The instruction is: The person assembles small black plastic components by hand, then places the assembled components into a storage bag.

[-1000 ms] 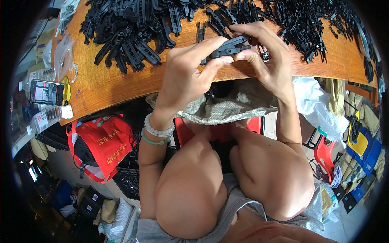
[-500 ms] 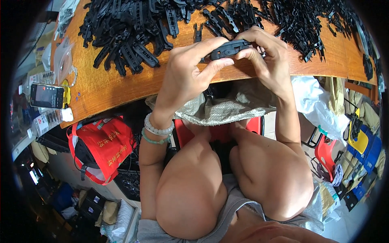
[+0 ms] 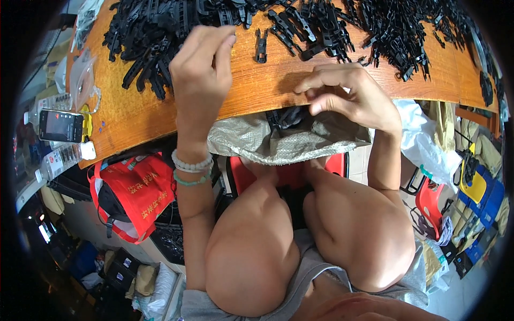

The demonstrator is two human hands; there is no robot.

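Observation:
My left hand (image 3: 201, 67) hovers over the near right side of a large pile of long black plastic clip-like parts (image 3: 155, 32). Its fingers are bent, with thumb and index tips close together and no part visible between them. My right hand (image 3: 350, 96) is above the table's front edge, fingers curled and apart from the thumb, holding nothing visible. Below it, the mouth of a grey woven sack (image 3: 246, 139) gapes, with black parts (image 3: 289, 116) inside. A single small black clip piece (image 3: 261, 46) lies between the piles.
More small black parts (image 3: 399, 45) are heaped at the back right of the wooden table (image 3: 144, 125). A phone (image 3: 61, 125) and plastic bottles (image 3: 60, 163) are at the left. A red bag (image 3: 142, 190) stands below the table; a white plastic bag (image 3: 420, 136) hangs at the right.
The black clip-like part that both hands held is no longer in them. My left hand has moved left and away toward the large pile; my right hand has dropped slightly nearer.

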